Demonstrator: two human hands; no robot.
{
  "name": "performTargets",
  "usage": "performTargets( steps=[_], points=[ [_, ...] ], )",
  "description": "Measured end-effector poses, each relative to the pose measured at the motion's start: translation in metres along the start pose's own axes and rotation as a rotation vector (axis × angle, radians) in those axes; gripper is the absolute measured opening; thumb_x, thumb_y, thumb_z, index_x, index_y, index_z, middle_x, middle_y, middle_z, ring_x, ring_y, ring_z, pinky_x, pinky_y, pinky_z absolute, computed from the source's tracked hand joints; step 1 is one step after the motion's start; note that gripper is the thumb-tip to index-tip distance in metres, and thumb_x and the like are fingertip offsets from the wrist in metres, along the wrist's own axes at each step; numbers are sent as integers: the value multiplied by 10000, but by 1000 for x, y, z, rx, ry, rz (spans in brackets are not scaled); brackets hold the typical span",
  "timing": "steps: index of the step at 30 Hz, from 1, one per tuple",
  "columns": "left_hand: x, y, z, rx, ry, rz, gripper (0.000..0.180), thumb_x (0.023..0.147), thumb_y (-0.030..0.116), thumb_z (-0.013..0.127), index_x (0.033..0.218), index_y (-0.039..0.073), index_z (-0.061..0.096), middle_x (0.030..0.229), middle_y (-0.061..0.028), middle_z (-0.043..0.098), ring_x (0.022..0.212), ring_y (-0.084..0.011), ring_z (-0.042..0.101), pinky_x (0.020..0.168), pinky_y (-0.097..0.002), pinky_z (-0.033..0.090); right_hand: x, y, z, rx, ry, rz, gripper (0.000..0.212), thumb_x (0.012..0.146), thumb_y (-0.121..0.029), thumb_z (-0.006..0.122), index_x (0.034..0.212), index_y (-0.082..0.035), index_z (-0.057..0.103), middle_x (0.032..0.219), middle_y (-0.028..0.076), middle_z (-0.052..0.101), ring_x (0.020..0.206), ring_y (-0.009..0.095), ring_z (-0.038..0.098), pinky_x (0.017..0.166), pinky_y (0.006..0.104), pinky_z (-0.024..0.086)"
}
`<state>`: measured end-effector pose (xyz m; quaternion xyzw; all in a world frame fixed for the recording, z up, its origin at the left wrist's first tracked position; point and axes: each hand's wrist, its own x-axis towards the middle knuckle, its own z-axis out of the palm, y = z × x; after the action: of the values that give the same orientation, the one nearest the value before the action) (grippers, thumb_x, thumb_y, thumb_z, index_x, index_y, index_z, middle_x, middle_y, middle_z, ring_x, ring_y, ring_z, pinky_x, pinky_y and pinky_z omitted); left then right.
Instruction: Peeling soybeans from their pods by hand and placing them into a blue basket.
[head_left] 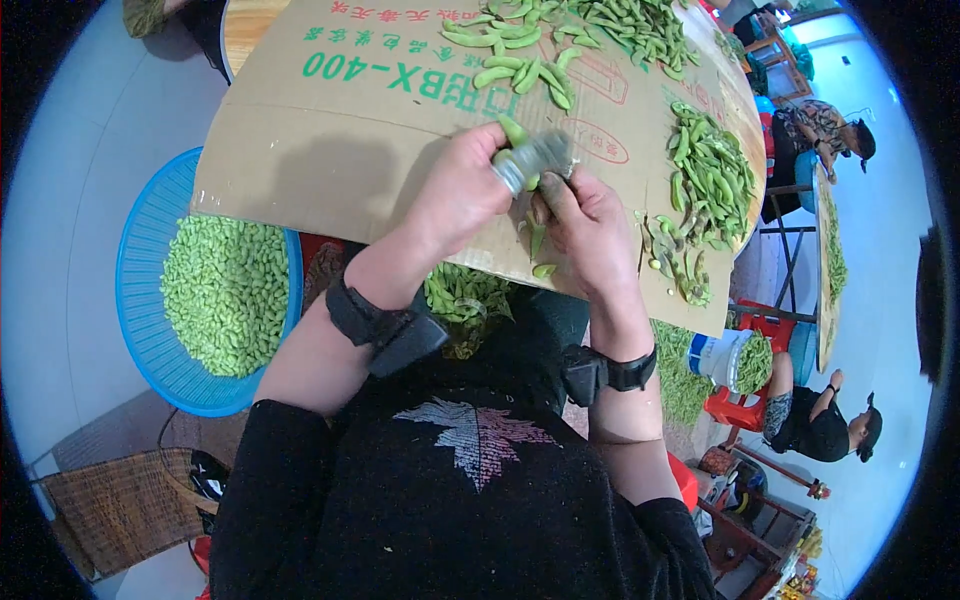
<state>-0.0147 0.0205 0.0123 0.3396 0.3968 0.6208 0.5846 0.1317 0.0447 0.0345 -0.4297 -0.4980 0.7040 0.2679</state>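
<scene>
Over the near edge of the cardboard sheet (330, 160), my two hands meet with closed fingers. My left hand (465, 185) grips a green bean pod (512, 130), whose tip sticks out above the fingers. A shiny grey, partly see-through thing (540, 160) at the left fingertips is smeared by motion; I cannot tell what it is. My right hand (590, 220) is pinched against it, the thumb darkly stained; what its fingers hold is hidden. Just under the hands lies a small piece of pod (544, 271). Loose pods (525, 75) are spread beyond my hands.
A blue basket (128, 270) of shelled green beans (225, 300) stands at left. Pod heaps (715, 175) lie on the cardboard's right side, and more pods (465, 295) below its edge. At far right are a white bucket (712, 358) and two other people (820, 425) near another table.
</scene>
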Motion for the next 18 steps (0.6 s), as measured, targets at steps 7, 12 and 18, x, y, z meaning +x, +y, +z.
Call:
performTargets(
  steps=[7,12,18],
  points=[
    [2,-8,-2,215,7,53,131,808,17,591,935,24,561,800,3,585,651,-75,538,591,-199,430,9,7,0,-684,286,-408,130,859,-99,523,806,18,544,630,95,585,543,168,548,526,314,437],
    [2,2,2,-113,-51,-67,136,841,36,559,975,20,578,801,-17,600,669,-73,554,583,-195,432,12,-5,-6,128,71,-68,150,913,-145,476,806,-72,551,635,-25,535,436,21,373,384,165,268],
    [4,4,-1,-204,-99,-159,227,884,73,504,1096,36,574,775,8,594,650,-54,532,563,-181,406,15,-8,-19,-29,8,13,164,910,-176,485,843,-47,559,642,10,551,446,34,419,393,178,322]
  ],
)
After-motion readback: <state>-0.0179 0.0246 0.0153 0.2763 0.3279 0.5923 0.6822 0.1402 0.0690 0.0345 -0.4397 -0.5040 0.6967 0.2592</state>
